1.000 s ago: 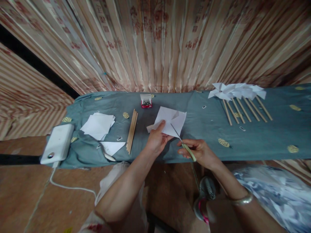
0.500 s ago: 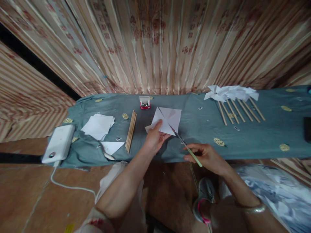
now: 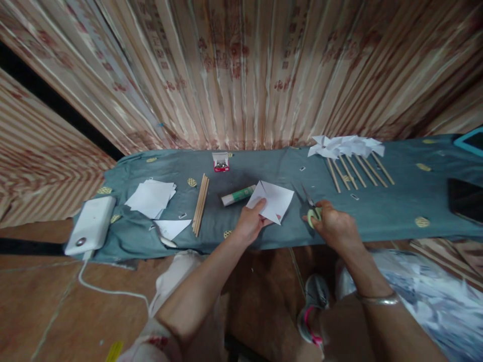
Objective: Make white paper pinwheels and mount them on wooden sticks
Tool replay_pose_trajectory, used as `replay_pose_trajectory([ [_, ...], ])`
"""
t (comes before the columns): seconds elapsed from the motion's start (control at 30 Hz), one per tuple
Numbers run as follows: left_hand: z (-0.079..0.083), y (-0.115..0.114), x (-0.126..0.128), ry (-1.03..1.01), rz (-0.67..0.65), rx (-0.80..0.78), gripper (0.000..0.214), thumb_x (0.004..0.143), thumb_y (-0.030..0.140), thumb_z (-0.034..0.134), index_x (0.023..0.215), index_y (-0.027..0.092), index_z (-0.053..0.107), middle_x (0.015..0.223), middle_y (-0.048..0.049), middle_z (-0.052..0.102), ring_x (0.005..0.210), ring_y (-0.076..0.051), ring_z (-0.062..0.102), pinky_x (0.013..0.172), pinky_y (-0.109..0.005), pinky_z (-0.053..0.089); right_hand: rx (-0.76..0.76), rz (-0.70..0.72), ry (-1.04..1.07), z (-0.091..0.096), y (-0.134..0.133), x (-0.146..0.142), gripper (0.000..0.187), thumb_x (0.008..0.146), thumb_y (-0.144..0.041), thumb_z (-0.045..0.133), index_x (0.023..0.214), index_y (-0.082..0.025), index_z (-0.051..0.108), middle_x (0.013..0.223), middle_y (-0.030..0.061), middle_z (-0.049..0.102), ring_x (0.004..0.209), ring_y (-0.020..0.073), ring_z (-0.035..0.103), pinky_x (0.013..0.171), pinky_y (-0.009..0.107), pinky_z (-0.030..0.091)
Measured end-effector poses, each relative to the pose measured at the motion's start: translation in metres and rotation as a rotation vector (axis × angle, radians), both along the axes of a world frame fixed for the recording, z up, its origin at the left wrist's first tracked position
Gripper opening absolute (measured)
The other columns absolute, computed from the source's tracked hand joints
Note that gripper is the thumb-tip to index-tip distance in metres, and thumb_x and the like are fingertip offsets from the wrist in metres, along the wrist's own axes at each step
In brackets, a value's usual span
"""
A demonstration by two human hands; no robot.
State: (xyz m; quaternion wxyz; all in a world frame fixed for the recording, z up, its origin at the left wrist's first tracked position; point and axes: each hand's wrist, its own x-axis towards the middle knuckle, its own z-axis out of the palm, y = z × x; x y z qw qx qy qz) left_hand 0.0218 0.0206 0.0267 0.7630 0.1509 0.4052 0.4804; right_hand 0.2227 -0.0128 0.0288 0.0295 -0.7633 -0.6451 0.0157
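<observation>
My left hand [image 3: 252,221] pinches a white square of paper [image 3: 278,198] over the table, thumb on top. Slits run into the paper from its edges. In my right hand [image 3: 335,225] is a pair of scissors [image 3: 314,216] with light green handles; the blades point away from me, spread apart and clear of the paper. Just left of the paper lies a green and white glue stick [image 3: 238,195], its right end close to the sheet's edge.
Wooden sticks [image 3: 201,205] lie beside a stack of white paper [image 3: 150,197] and a folded paper piece [image 3: 173,229]. Behind is a small red box [image 3: 221,163] of metal pins. Paper pinwheels [image 3: 345,147] rest at the back right, a dark phone [image 3: 466,200] farther right, a white power bank [image 3: 91,223] far left.
The scissors have come out of the paper and moved right. My left hand has shifted the paper right and nearer me, so the glue stick now shows.
</observation>
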Motion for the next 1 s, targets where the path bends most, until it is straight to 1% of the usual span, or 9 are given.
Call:
replay_pose_trajectory([
  [0.23, -0.006, 0.003, 0.004, 0.042, -0.138, 0.05, 0.013, 0.082, 0.013, 0.063, 0.094, 0.011, 0.064, 0.088, -0.01, 0.072, 0.084, -0.022, 0.071, 0.084, -0.046, 0.058, -0.028, -0.038, -0.05, 0.012, 0.012, -0.017, 0.043, 0.088, -0.039, 0.053, 0.116, -0.006, 0.054, 0.08, 0.0226, 0.071, 0.082, 0.0383, 0.07, 0.069, 0.041, 0.047],
  [0.4, -0.012, 0.006, -0.014, 0.273, -0.147, 0.183, 0.023, 0.08, 0.018, 0.067, 0.102, 0.011, 0.064, 0.094, -0.0105, 0.071, 0.083, -0.022, 0.07, 0.069, -0.037, 0.061, -0.066, -0.031, -0.06, 0.013, 0.02, -0.021, 0.037, 0.089, -0.038, 0.053, 0.113, -0.01, 0.057, 0.087, 0.0207, 0.073, 0.085, 0.0355, 0.07, 0.07, 0.038, 0.047],
  [0.57, -0.014, 0.003, -0.04, 0.48, -0.206, 0.287, 0.041, 0.08, 0.02, 0.064, 0.12, 0.013, 0.058, 0.091, -0.0078, 0.07, 0.08, -0.021, 0.07, 0.057, -0.028, 0.059, -0.067, 0.016, -0.052, 0.013, 0.023, -0.023, 0.029, 0.09, -0.034, 0.053, 0.109, -0.014, 0.062, 0.093, 0.0194, 0.074, 0.089, 0.0337, 0.071, 0.07, 0.035, 0.046],
  [0.63, -0.013, 0.001, -0.051, 0.584, -0.261, 0.33, 0.037, 0.083, 0.024, 0.059, 0.119, 0.013, 0.059, 0.092, -0.008, 0.07, 0.072, -0.018, 0.07, 0.053, -0.026, 0.056, -0.064, 0.009, -0.067, 0.013, 0.023, -0.024, 0.031, 0.091, -0.033, 0.051, 0.112, -0.014, 0.062, 0.094, 0.0195, 0.074, 0.089, 0.0339, 0.071, 0.069, 0.035, 0.045],
  [0.7, -0.012, -0.001, -0.063, 0.763, -0.307, 0.418, 0.03, 0.086, 0.028, 0.056, 0.111, 0.013, 0.064, 0.085, -0.0065, 0.07, 0.061, -0.016, 0.067, 0.051, -0.025, 0.053, -0.061, 0.0, -0.075, 0.013, 0.023, -0.025, 0.032, 0.091, -0.033, 0.05, 0.114, -0.015, 0.062, 0.094, 0.0191, 0.074, 0.088, 0.0336, 0.071, 0.068, 0.035, 0.045],
  [0.73, -0.01, 0.0, -0.069, 0.888, -0.3, 0.488, 0.028, 0.087, 0.03, 0.055, 0.107, 0.014, 0.066, 0.079, -0.005, 0.069, 0.057, -0.015, 0.065, 0.052, -0.025, 0.052, -0.056, -0.005, -0.074, 0.013, 0.023, -0.026, 0.032, 0.091, -0.033, 0.05, 0.115, -0.015, 0.062, 0.094, 0.0189, 0.074, 0.088, 0.0333, 0.071, 0.067, 0.035, 0.045],
  [0.8, -0.007, 0.002, -0.08, 1.164, -0.18, 0.669, 0.02, 0.086, 0.027, 0.058, 0.098, 0.016, 0.069, 0.078, -0.0038, 0.069, 0.064, -0.016, 0.065, 0.063, -0.028, 0.053, -0.049, -0.014, -0.067, 0.012, 0.023, -0.025, 0.032, 0.091, -0.032, 0.049, 0.115, -0.016, 0.062, 0.094, 0.0185, 0.073, 0.088, 0.0328, 0.07, 0.067, 0.035, 0.044],
  [0.9, -0.003, 0.01, -0.094, 1.458, -0.016, 0.843, 0.022, 0.083, 0.02, 0.062, 0.103, 0.017, 0.068, 0.102, -0.0069, 0.067, 0.09, -0.019, 0.065, 0.084, -0.032, 0.052, -0.043, -0.027, -0.061, 0.01, 0.023, -0.024, 0.033, 0.09, -0.031, 0.05, 0.117, -0.017, 0.063, 0.092, 0.0183, 0.073, 0.085, 0.0322, 0.07, 0.066, 0.034, 0.044],
  [1.0, -0.004, 0.02, -0.099, 1.63, -0.01, 0.89, 0.036, 0.077, 0.018, 0.07, 0.112, 0.016, 0.065, 0.117, -0.0106, 0.062, 0.112, -0.026, 0.058, 0.099, -0.038, 0.046, -0.021, -0.024, -0.055, 0.007, 0.023, -0.023, 0.032, 0.09, -0.031, 0.048, 0.113, -0.016, 0.066, 0.089, 0.0194, 0.072, 0.085, 0.0324, 0.069, 0.066, 0.035, 0.044],
])
